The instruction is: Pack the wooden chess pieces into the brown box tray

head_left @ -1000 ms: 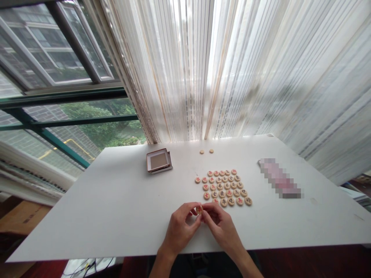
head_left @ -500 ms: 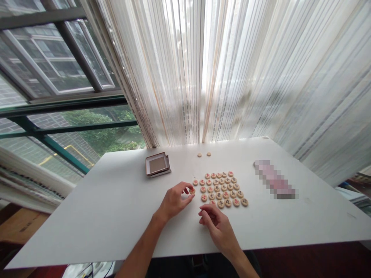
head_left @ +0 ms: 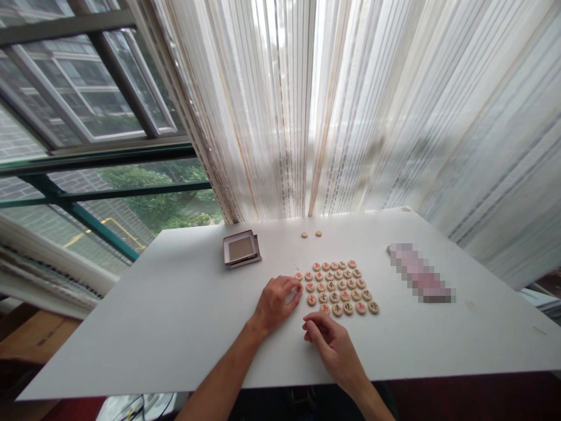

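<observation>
Round wooden Chinese chess pieces [head_left: 342,285] with red or black characters lie flat in close rows on the white table. At the left end of these rows is my left hand [head_left: 276,303], thumb and forefinger pinched on one xiangqi piece [head_left: 300,287], mostly covered by the fingers. Just in front of the nearest row, my right hand [head_left: 331,345] rests on its side with the fingers curled in; nothing shows in them. A red-marked piece [head_left: 298,276] sits just beyond the left fingertips.
Two pieces lie apart near the table's far edge, one of them a blank-looking disc [head_left: 318,234]. An open shallow box [head_left: 241,249] stands at the back left. A blurred pinkish oblong [head_left: 421,273] lies on the right. Curtains [head_left: 280,117] hang behind the table [head_left: 153,327].
My left hand has moved slightly right, bringing the pinched piece closer to the rows, and its fingers now cover most of it. My right hand has stayed nearly still. The view has shifted slightly.
</observation>
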A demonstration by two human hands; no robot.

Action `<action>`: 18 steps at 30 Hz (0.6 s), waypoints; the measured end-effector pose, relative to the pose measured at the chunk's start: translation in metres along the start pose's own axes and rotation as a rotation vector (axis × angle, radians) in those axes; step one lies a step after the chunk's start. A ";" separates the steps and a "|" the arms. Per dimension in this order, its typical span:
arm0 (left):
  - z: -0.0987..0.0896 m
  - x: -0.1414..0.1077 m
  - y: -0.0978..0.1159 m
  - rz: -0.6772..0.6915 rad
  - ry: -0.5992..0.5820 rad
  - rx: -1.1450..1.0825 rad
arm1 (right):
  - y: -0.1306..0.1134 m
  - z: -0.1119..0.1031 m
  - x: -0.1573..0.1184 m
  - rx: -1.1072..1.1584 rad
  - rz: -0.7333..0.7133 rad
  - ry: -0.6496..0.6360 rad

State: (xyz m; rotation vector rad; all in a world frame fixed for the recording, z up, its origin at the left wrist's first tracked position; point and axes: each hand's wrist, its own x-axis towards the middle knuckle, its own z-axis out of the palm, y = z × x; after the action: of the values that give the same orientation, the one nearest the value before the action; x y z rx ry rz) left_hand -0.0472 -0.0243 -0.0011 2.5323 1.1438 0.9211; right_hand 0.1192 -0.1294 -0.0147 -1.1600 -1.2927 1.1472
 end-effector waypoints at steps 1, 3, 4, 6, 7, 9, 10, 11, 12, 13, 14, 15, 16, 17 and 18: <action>0.000 0.000 -0.001 0.007 0.003 0.009 | 0.000 0.000 0.000 -0.001 0.003 -0.007; -0.001 -0.001 -0.002 0.013 0.011 0.020 | 0.001 0.000 0.000 -0.003 0.009 -0.017; 0.000 -0.001 -0.003 0.013 0.013 0.023 | 0.001 0.000 0.000 -0.006 0.009 -0.019; 0.000 -0.001 -0.004 0.015 0.013 0.027 | 0.001 0.000 0.000 -0.018 0.006 -0.019; 0.001 -0.001 -0.004 0.015 0.012 0.028 | 0.001 -0.001 0.000 -0.023 0.005 -0.018; 0.002 -0.001 -0.005 0.012 0.011 0.029 | 0.000 -0.001 0.000 -0.027 0.004 -0.020; 0.002 -0.001 -0.005 0.009 0.012 0.027 | 0.000 -0.001 0.000 -0.027 0.003 -0.021; 0.002 -0.001 -0.005 0.006 0.015 0.025 | -0.001 -0.001 0.000 -0.027 0.002 -0.021; 0.003 -0.001 -0.005 0.004 0.018 0.023 | -0.002 0.000 0.000 -0.028 0.001 -0.020; 0.003 -0.001 -0.005 0.003 0.022 0.020 | -0.003 0.000 0.000 -0.031 0.000 -0.021; 0.003 -0.001 -0.005 0.001 0.024 0.017 | -0.003 0.000 0.000 -0.034 0.001 -0.022; 0.004 -0.002 -0.006 -0.001 0.027 0.014 | -0.004 0.000 0.000 -0.035 0.004 -0.024; 0.004 -0.002 -0.006 -0.004 0.028 0.011 | -0.004 0.000 0.000 -0.033 0.009 -0.028; 0.004 -0.002 -0.007 -0.007 0.030 0.007 | -0.004 0.000 0.000 -0.025 0.014 -0.029; 0.004 -0.003 -0.007 -0.010 0.032 0.002 | -0.003 -0.001 0.000 -0.013 0.019 -0.025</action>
State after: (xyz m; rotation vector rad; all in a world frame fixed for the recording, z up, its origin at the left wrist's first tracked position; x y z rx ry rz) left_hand -0.0501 -0.0213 -0.0088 2.5199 1.1666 0.9610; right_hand 0.1197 -0.1292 -0.0116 -1.1730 -1.3117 1.1721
